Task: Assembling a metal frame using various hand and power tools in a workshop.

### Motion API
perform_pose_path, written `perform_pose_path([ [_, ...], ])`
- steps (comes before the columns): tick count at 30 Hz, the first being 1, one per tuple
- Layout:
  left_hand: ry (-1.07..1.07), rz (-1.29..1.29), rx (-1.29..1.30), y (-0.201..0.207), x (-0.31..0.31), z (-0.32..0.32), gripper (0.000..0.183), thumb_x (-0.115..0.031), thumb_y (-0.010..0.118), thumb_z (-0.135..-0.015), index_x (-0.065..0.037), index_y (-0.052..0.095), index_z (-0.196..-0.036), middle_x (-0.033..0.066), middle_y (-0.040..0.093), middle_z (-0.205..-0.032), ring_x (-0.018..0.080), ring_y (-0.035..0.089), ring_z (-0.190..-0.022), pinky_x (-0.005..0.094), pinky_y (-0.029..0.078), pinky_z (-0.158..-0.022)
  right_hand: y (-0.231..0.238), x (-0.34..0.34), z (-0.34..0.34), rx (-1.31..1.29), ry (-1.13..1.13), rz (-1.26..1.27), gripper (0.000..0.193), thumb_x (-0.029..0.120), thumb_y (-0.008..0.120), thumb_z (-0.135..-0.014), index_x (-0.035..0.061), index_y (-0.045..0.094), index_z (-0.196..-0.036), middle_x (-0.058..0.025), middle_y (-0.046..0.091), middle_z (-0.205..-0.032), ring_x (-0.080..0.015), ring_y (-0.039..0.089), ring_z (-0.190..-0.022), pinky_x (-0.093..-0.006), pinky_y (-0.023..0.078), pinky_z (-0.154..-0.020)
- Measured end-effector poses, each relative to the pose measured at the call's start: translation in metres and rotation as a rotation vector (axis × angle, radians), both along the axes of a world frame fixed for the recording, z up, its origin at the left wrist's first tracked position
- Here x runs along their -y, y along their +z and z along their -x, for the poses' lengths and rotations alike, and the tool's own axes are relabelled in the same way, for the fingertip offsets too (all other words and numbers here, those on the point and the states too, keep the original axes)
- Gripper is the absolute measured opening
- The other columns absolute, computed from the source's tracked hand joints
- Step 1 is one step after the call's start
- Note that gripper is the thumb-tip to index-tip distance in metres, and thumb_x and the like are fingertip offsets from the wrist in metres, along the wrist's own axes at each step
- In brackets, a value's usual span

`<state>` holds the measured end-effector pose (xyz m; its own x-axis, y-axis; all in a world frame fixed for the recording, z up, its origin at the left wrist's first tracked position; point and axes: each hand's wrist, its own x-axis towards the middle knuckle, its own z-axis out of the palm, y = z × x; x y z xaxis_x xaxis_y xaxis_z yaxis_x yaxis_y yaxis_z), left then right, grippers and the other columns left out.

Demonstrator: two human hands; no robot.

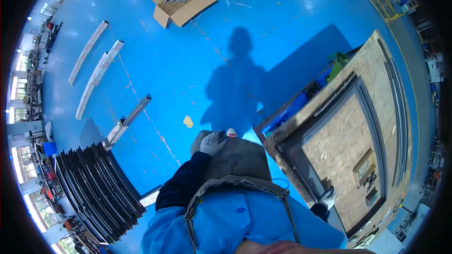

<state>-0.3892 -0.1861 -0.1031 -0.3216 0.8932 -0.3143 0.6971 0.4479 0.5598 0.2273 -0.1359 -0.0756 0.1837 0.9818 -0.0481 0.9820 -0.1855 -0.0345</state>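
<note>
My left hand (213,142), in a pale work glove, lies with its fingers stretched out on the front of my grey-brown apron (242,157). To the right, my gloved right hand (326,198) is at the near left bar of a dark rectangular metal frame (374,106). Its fingers are too small and shaded to show whether they grip the bar. Wood board (329,160) shows through the frame's opening. Inside the frame lie a small open cardboard box (364,167), scattered small dark pieces (368,180) and a short grey block (372,196).
Long dark strips (395,113) lie along the bench's right side; blue and green items (338,66) sit by its far left edge. At left stand many stacked black bars (96,193), with metal profiles (99,77) on the blue floor. An open carton (183,2) is farther ahead.
</note>
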Motion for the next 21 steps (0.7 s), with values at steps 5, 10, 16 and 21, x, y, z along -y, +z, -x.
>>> perform_pose_path([
  [5,-0.135,0.149,0.008,-0.038,-0.067,0.103,0.049,-0.046,0.055,-0.083,-0.01,0.057,-0.115,0.0165,0.063,-0.101,0.0322,0.061,-0.094,0.0441,0.047,-0.081,-0.006,0.008,0.004,0.476,-0.434,0.014,0.04,0.039,0.043,-0.091,0.0159,0.058,-0.119,-0.0156,0.065,-0.099,-0.0358,0.063,-0.086,-0.0472,0.05,-0.073],
  [10,-0.354,0.255,0.02,-0.025,-0.177,0.206,0.051,-0.047,0.053,-0.083,-0.01,0.056,-0.117,0.0151,0.063,-0.103,0.0316,0.061,-0.094,0.044,0.049,-0.08,0.029,-0.065,0.093,0.394,-0.949,-0.49,0.035,0.04,0.048,-0.089,0.0121,0.065,-0.103,-0.0162,0.065,-0.094,-0.0356,0.062,-0.081,-0.0462,0.05,-0.07],
  [16,-0.404,0.143,0.106,-0.03,-0.365,0.294,0.048,-0.046,0.052,-0.085,-0.01,0.057,-0.116,0.0164,0.063,-0.098,0.0335,0.061,-0.088,0.0456,0.048,-0.078,0.037,-0.19,0.169,0.478,-0.871,-0.598,0.027,0.032,0.052,-0.088,0.0112,0.068,-0.094,-0.014,0.066,-0.095,-0.0321,0.062,-0.082,-0.0435,0.05,-0.07],
  [21,-0.46,-0.155,0.011,-0.056,-0.515,0.335,0.046,-0.045,0.05,-0.085,-0.01,0.059,-0.114,0.0156,0.064,-0.089,0.0341,0.062,-0.081,0.0462,0.048,-0.073,0.033,-0.348,0.279,0.364,-0.646,-0.594,0.025,0.027,0.059,-0.088,0.0049,0.068,-0.097,-0.0117,0.067,-0.094,-0.0292,0.063,-0.082,-0.036,0.05,-0.073],
])
